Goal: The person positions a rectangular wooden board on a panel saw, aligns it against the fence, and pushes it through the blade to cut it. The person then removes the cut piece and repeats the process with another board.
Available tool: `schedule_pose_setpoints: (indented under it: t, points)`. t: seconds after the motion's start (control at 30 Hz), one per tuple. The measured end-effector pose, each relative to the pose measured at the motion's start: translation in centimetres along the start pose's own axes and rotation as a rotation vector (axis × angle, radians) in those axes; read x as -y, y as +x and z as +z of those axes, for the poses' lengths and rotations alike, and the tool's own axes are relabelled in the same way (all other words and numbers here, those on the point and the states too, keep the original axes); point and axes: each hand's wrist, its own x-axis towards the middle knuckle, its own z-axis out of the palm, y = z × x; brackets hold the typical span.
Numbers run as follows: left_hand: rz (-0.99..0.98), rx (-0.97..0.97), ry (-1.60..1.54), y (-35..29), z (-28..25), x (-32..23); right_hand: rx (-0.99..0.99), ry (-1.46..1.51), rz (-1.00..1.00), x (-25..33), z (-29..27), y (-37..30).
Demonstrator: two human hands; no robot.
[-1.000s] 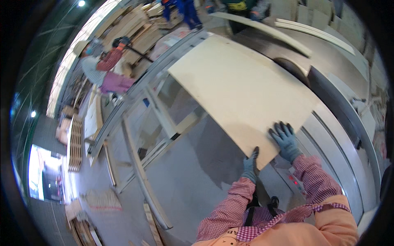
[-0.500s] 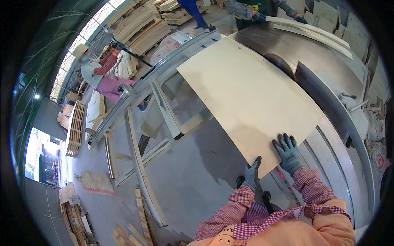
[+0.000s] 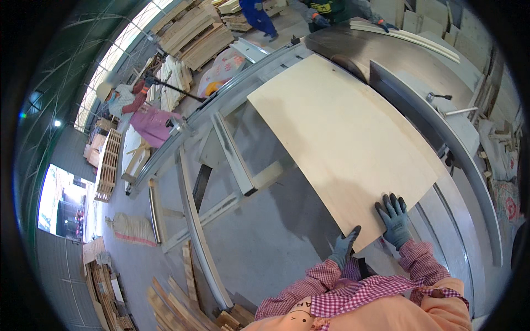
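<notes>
A large pale plywood board [image 3: 353,149] lies flat on the sliding table [image 3: 450,212] of a panel saw. At its near left corner, my left hand [image 3: 343,247], in a grey-blue glove with dark fingertips, grips the edge, thumb side up; the fingers underneath are hidden. My right hand [image 3: 396,220], gloved alike, lies on the near end of the board with fingers spread. Along the board's right side runs a long metal fence [image 3: 436,121]. A dark rounded part [image 3: 349,67] stands near the board's far right edge.
Across the saw, a co-worker's gloved hand [image 3: 387,26] rests by thin wooden strips [image 3: 408,39]. Another person [image 3: 130,107] on the left holds a dark bar. An open metal frame [image 3: 234,154] extends left of the board. Lumber stacks [image 3: 193,38] and a sack [image 3: 132,229] stand beyond.
The board and sliding table have shifted toward me relative to the fence, my hands staying on the board. Across the saw, the wooden strips now lie closer together.
</notes>
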Motion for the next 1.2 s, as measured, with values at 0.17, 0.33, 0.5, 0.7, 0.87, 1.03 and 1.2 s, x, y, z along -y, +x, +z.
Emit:
schedule_pose_setpoints:
  t: [0.17, 0.33, 0.5, 0.7, 0.87, 1.03, 1.2]
  points:
    - [0.142, -0.037, 0.027, 2.1, -0.4, -3.9, 0.114, -0.038, 0.023, 0.0, -1.3, 0.6]
    - [0.424, -0.092, -0.075, 8.7, -0.1, -11.2, 0.070, -0.019, 0.032, -0.1, -1.7, 1.0]
    - [0.591, -0.204, 0.373, 9.9, 0.5, -16.2, 0.106, -0.033, 0.041, -0.1, -1.8, 1.0]
    - [0.801, -0.390, 0.666, 13.9, -2.6, -13.1, 0.155, 0.046, 0.042, 0.4, -2.9, 2.1]
    - [0.948, -0.440, 1.149, 13.7, -2.0, -16.2, 0.168, 0.070, 0.012, -0.6, -2.8, 1.8]
    - [0.932, -0.383, 1.220, 13.7, -1.6, -17.3, 0.399, 0.221, -0.113, 1.0, -3.8, 0.2]
    - [0.890, -0.281, 1.018, 15.0, 1.7, -18.4, 0.487, 0.223, -0.068, 1.1, -4.8, 1.8]
